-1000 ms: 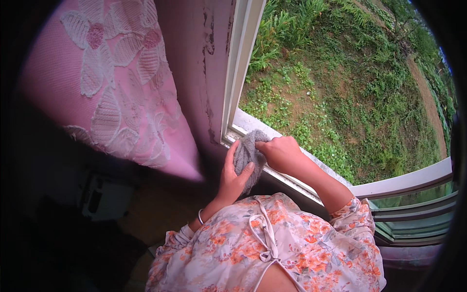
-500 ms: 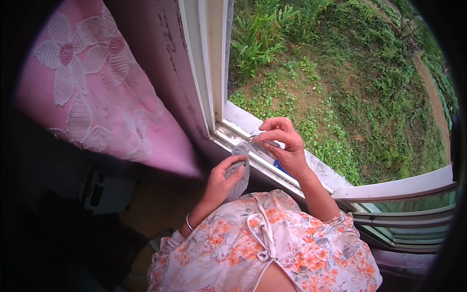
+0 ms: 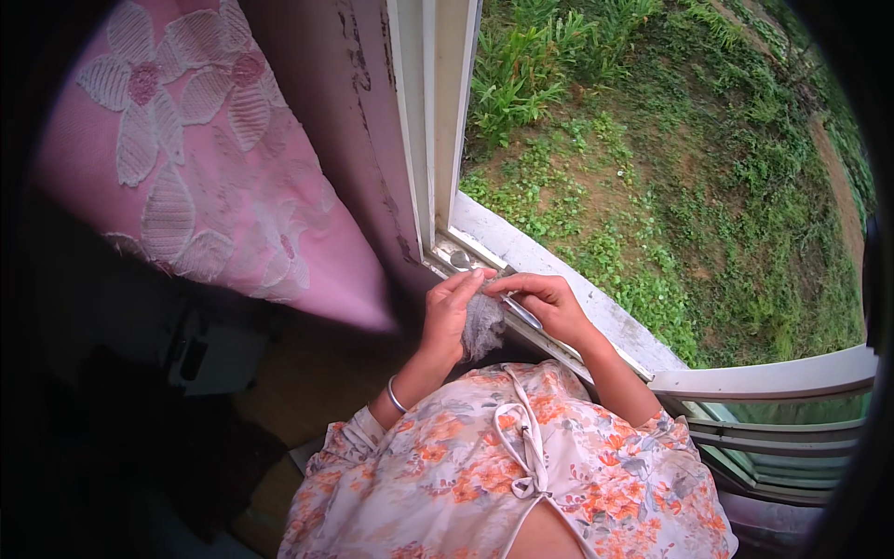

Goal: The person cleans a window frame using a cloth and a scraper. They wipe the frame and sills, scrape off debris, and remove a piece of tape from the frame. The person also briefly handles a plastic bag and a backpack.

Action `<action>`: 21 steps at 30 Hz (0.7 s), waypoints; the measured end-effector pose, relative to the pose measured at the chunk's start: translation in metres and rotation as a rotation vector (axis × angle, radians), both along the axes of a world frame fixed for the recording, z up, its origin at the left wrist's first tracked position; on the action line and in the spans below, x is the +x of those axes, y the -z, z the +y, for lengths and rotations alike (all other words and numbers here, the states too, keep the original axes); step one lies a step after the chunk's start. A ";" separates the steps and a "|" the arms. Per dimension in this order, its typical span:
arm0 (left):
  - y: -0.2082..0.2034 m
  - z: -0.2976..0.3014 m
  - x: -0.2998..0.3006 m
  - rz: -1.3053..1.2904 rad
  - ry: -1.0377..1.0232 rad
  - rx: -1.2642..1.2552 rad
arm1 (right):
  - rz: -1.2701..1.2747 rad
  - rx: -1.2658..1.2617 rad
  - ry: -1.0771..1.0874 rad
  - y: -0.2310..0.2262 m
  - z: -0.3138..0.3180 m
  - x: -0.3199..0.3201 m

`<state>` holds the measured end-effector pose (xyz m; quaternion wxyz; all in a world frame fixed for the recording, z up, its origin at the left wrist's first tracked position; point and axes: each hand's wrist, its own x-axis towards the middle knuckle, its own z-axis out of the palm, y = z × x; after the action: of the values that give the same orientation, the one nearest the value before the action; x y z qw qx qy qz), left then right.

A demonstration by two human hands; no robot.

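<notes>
My left hand (image 3: 449,312) is closed around a fuzzy grey cloth (image 3: 484,331) at the inner edge of the window track. Just beside it, my right hand (image 3: 551,306) has its fingers bent over a slim silvery metal tool (image 3: 523,313), whose kind I cannot make out. The fingertips of both hands nearly meet over the cloth. Close by in the track corner shows a round shiny metal piece (image 3: 459,259); whether it belongs to the tool is hidden by my fingers.
A pink curtain (image 3: 186,177) with white flowers hangs at the left. The white window frame (image 3: 445,112) rises beyond my hands, and an open sash (image 3: 764,374) juts out at the right. Outside lies a grassy slope (image 3: 633,205). A white appliance (image 3: 219,354) stands in shadow lower left.
My right hand has come down toward the track and the cloth. My left hand has moved up and right with the cloth. The round metal piece now shows; a blue thing below my right hand is out of sight.
</notes>
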<state>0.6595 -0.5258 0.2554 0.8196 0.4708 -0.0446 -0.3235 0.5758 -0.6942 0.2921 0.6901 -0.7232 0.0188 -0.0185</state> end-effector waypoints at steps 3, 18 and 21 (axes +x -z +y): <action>0.000 -0.002 0.006 -0.004 -0.003 0.049 | 0.290 0.250 0.002 -0.019 -0.004 -0.002; 0.021 0.004 0.011 -0.558 -0.096 0.447 | -0.217 -1.172 0.195 0.023 0.015 0.078; 0.022 0.001 0.012 -0.569 -0.116 0.444 | -0.254 -1.186 0.079 0.023 0.006 0.077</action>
<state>0.6712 -0.5251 0.2332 0.6691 0.7102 -0.1728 -0.1344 0.6529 -0.6885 0.2689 0.1653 -0.9753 -0.0502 -0.1375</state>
